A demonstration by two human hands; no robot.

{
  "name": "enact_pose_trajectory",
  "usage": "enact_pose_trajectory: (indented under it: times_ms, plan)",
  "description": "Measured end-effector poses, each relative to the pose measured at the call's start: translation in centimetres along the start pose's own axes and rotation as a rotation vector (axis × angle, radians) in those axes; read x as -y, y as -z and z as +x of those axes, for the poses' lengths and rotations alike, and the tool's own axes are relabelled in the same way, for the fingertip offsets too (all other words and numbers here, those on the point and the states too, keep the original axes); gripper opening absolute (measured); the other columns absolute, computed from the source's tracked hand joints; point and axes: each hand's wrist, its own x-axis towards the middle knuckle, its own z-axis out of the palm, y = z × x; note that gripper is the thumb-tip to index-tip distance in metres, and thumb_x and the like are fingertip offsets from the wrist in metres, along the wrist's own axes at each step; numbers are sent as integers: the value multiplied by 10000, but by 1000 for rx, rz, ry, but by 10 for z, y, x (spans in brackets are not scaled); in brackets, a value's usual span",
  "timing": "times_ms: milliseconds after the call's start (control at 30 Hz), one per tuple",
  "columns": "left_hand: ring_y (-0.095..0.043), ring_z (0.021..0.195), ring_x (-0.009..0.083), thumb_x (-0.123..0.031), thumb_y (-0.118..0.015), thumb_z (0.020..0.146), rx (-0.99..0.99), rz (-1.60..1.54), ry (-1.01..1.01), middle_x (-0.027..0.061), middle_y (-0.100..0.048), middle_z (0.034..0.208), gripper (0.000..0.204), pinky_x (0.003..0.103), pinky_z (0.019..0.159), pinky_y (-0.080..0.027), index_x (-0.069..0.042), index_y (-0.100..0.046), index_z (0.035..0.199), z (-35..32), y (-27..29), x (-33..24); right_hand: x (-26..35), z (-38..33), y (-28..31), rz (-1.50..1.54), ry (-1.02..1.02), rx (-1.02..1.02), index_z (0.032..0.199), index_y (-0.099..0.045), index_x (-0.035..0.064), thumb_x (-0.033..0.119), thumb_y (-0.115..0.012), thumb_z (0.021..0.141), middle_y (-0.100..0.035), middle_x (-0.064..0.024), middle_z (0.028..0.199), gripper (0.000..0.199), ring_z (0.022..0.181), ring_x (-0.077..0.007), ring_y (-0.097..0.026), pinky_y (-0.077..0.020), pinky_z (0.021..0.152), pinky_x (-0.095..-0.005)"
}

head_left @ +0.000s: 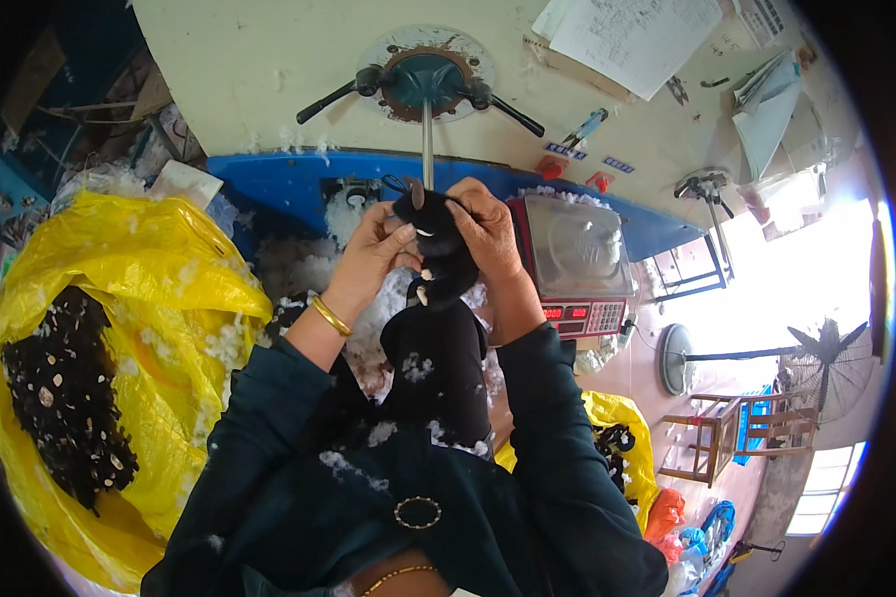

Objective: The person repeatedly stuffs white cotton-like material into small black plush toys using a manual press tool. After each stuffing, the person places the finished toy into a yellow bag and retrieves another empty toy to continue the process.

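A black plush toy [448, 261] with a pinkish-grey ear and small pale paws is between my hands, above my lap. My left hand [376, 249] pinches its left side near the head, thumb on top. My right hand [488, 231] grips the upper right side, fingers curled over the fabric. A thin metal tube [428, 149] juts toward me from a round fitting on the pale machine panel [269, 70] and reaches the toy's top edge. Whether the tube enters the toy is hidden by the toy and my fingers.
On the left, a large yellow sack [194, 289] holds many black plush pieces [65, 388]. Right of my hands stands a red scale [577, 249] with a clear-covered pan. White stuffing fluff [373, 328] lies around my lap. A fan [826, 358] and wooden chair [707, 438] stand farther right.
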Motion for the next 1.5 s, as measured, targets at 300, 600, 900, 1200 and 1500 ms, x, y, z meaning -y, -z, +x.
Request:
enact_pose_trajectory:
  times_ms: [300,600,900,1200,1500]
  plan:
    - [-658,721,189,-82,-570,938,-248,384,-110,95,-570,845,197,273,609,-564,-28,-383,905,-13,-22,2,71,-14,-20,-465,-225,29,1243,-492,38,367,-871,590,-613,-151,1036,823,940,-269,-623,-486,813,-305]
    - [-694,727,295,-129,-634,900,-247,178,-54,147,-589,857,270,313,568,-581,-28,-383,910,2,-55,-30,13,27,21,367,-470,206,1263,-518,0,251,-752,815,-624,-54,1059,564,987,-104,-556,-459,861,-257]
    - [-696,737,267,-168,-650,889,-209,138,85,168,-626,976,415,296,554,-584,-8,-388,1169,-9,-44,-14,7,-1,21,319,-350,273,1392,-401,22,117,-795,755,-553,-39,1179,755,1092,-105,-468,-390,938,-252]
    - [-683,691,166,-188,-644,899,-193,294,92,72,-652,913,293,232,554,-559,-59,-509,1125,5,5,-28,3,-14,-39,-217,-119,-28,1469,-246,85,195,-801,748,-578,-103,910,916,817,-228,-566,-474,786,-315]
    - [-698,754,228,-212,-563,952,-190,354,127,131,-615,988,347,246,590,-575,24,-440,1174,-20,-17,-56,18,-12,-56,98,-316,-206,1415,-297,12,210,-849,701,-520,-87,1043,924,982,-174,-511,-441,864,-292]
